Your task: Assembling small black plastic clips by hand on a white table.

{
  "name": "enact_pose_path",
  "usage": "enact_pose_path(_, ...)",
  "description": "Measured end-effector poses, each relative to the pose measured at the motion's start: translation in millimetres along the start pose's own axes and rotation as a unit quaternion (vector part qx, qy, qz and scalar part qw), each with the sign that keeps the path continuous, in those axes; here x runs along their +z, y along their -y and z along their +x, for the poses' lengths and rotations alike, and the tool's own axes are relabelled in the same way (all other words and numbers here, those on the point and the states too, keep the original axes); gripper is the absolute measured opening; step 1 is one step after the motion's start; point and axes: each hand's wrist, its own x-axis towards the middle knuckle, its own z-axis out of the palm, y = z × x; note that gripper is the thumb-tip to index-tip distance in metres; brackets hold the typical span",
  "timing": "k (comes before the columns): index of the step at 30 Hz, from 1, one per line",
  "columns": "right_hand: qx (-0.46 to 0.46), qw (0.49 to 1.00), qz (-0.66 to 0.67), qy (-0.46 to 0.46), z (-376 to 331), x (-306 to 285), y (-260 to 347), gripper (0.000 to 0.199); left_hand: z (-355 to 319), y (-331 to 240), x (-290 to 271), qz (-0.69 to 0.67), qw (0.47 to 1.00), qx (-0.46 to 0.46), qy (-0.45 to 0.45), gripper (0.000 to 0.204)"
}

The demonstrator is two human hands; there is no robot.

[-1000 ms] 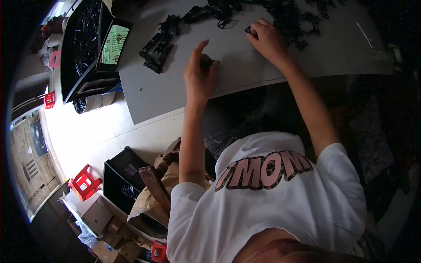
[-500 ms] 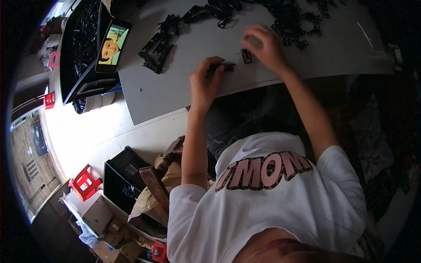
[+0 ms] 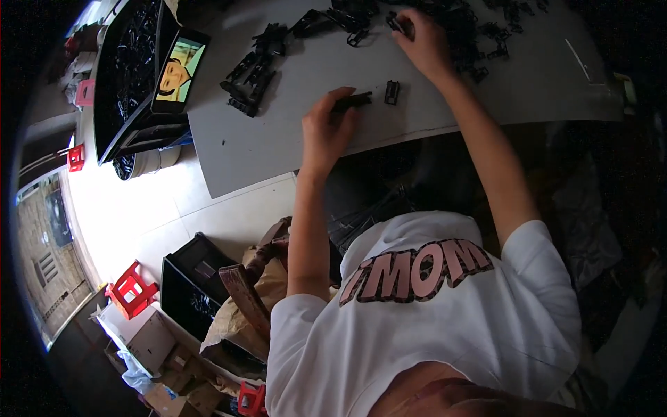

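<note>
1. Spreading across the upper view is a flat, grey tabletop (image 3: 229, 160).
2. A deep, open, black plastic bin (image 3: 153, 128) stands at its left, filled with glossy dark pieces.
3. A tangled heap of black plastic frames (image 3: 465, 35) covers the table's far side.
4. The left hand (image 3: 326, 127) curls its fingers and thumb around a slim, black plastic part (image 3: 358, 101).
5. The right hand (image 3: 426, 47), beside the heap, pinches a small, black plastic piece (image 3: 394, 21).
6. A black, rectangular smartphone (image 3: 179, 75), screen lit, leans by the bin.
7. One short, black, rectangular plastic frame (image 3: 392, 92) lies between the hands, nearer the left, untouched.
</note>
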Motion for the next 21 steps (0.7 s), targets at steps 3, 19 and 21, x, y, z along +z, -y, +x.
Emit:
enact_pose_path(3,-0.018,0.994,0.099,0.036,-21,-27,8,0.03,2,8,-3,-0.032,0.999,-0.018,0.0,0.026)
enact_pose_path(19,-0.05,0.974,0.063,0.213,-46,-66,41,0.028,-11,4,-9,-0.153,0.979,-0.12,0.054,0.02)
enact_pose_path(21,0.052,0.967,0.166,0.185,-61,-58,33,0.029,-12,0,0,-0.145,0.981,-0.102,0.076,0.019)
